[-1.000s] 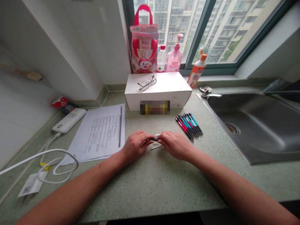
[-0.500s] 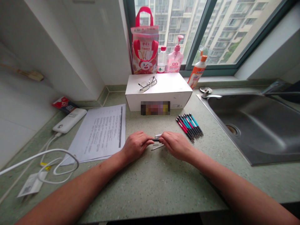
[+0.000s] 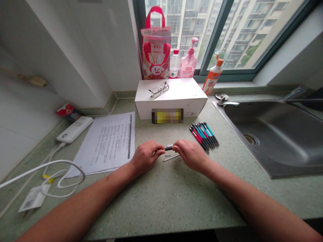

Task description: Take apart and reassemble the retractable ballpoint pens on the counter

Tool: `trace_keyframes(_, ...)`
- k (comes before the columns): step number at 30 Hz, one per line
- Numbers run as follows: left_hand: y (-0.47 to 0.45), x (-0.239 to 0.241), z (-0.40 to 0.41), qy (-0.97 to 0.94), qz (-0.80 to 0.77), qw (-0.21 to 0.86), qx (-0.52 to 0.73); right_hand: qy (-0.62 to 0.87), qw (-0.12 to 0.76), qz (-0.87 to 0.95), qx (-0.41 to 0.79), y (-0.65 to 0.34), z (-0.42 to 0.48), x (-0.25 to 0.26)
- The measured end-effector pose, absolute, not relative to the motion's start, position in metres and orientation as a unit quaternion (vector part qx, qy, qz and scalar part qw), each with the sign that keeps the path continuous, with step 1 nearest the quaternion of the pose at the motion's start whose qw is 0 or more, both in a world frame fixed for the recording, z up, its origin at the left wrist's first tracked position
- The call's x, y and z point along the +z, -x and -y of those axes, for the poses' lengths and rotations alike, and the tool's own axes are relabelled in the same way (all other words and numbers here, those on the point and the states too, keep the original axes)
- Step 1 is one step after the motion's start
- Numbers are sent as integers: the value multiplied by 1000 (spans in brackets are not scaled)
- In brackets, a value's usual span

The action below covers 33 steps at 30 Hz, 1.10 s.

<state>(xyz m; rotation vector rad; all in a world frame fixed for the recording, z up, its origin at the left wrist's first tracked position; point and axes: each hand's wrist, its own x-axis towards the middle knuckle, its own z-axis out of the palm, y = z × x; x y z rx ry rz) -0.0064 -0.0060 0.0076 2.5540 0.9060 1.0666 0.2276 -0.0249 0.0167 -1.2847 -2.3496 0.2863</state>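
Green speckled counter (image 3: 161, 201) runs under a wide window (image 3: 227, 30) that looks onto apartment blocks.

Steel sink (image 3: 277, 134): set into the counter on the right, basin bare.

Printed sheets (image 3: 111, 141): flat on the counter, left of centre.

White box (image 3: 176, 97): at the back by the sill, lid closed. Glasses (image 3: 158, 89) lie folded open on its top.

Left hand (image 3: 146, 156) and right hand (image 3: 190, 154): both at mid-counter, in front of the box, knuckles up, fingers curled in. Fingertips of the two hands face each other, close together, and pinch the opposite ends of one pen (image 3: 168, 147). Only a short dark and grey stretch of the pen shows between them. It is held level, just above the counter.

Red and pink gift bag (image 3: 155, 50): upright behind the box, against the window frame.

White power bank (image 3: 75, 129): left of the sheets, with a white cable (image 3: 63, 168) looping toward the near edge.

Bottles on the sill side: clear water bottle (image 3: 174, 65), pink pump bottle (image 3: 188, 64), orange-capped bottle (image 3: 212, 75), the last one tilted.

Row of pens (image 3: 204, 134): red and teal barrels with dark grips, lying side by side between the right hand and the sink, near the hand but apart from it.

Thin pale rod (image 3: 171, 158): on the counter just under the held pen; whether the right hand touches it, cannot tell.
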Motion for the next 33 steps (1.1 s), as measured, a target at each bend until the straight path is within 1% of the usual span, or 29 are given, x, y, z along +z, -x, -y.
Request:
trace_keyframes(8,4,7,5,-886,-287,106,349,471,219,849,103,-228,24,13)
trace_keyframes(15,6,8,6,-895,-299,94,318,474,220,845,116,-226,25,13)
trace_keyframes(21,5,11,6,-895,-294,101,321,473,242,838,125,-226,24,10)
trace_keyframes(27,6,10,6,-885,-316,118,322,449,281,831,167,-224,27,17)
trace_keyframes(33,6,8,6,-886,-318,110,320,480,241,831,147,-226,26,18)
